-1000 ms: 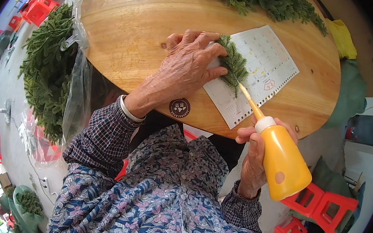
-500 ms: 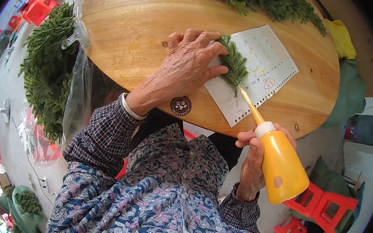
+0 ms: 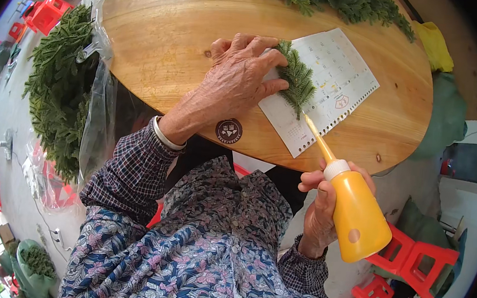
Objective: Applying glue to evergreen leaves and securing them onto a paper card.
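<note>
My left hand [image 3: 235, 78] pinches the left edge of a small green fir sprig [image 3: 298, 81] between thumb and fingers. The sprig lies over a white calendar sheet [image 3: 347, 64] with punched holes along one edge, its cut stem pointing toward me. A yellow squeeze bottle [image 3: 359, 217] with a white collar and a long narrow nozzle is held in my right hand [image 3: 321, 211], tilted so the nozzle points up and left. The nozzle tip is just right of the stem's end, a small gap from it. The bottle hides part of my right fingers.
The sheet lies on a round wooden table [image 3: 174, 39]. More fir branches [image 3: 339, 0] lie at its far edge. Left of the table, a plastic bag [image 3: 99, 107] stands by a big bundle of fir branches [image 3: 60, 91]. Red stools [image 3: 426, 262] stand at right.
The view has shifted slightly. The nozzle tip has drawn back a little from the sprig's stem. Both hands keep their grips.
</note>
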Demonstrator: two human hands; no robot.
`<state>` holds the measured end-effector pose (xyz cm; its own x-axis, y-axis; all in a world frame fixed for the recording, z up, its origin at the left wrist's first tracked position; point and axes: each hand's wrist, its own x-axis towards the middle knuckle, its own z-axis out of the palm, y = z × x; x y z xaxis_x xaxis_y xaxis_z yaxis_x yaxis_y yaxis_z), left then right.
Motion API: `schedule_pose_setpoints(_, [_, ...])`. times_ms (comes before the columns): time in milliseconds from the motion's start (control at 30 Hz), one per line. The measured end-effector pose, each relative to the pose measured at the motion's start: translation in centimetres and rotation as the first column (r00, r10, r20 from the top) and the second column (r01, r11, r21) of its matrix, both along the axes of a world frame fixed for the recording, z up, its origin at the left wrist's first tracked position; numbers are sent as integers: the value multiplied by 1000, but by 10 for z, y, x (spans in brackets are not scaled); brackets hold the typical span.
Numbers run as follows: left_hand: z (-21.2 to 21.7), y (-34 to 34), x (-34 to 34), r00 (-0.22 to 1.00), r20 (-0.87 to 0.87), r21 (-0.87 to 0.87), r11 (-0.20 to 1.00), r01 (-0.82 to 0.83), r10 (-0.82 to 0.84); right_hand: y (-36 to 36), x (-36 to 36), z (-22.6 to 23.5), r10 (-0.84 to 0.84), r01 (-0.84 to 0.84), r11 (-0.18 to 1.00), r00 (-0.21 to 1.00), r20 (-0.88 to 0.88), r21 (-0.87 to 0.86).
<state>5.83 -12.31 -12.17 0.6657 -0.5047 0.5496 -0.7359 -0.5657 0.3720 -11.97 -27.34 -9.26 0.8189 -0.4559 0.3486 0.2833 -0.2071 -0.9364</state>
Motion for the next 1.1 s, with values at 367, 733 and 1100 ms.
schedule_pose_setpoints(367, [1, 0, 0, 1000, -18, -5, 1000, 12, -12, 4, -4, 0, -26, 27, 999, 1000, -15, 40])
schedule_pose_setpoints(733, [2, 1, 0, 1000, -14, 39, 999, -6, 7, 4, -9, -4, -34, 34, 997, 999, -2, 67])
schedule_pose_setpoints(1100, [2, 1, 0, 1000, -18, 32, 999, 7, -7, 6, -15, -5, -77, 75, 993, 997, 17, 92])
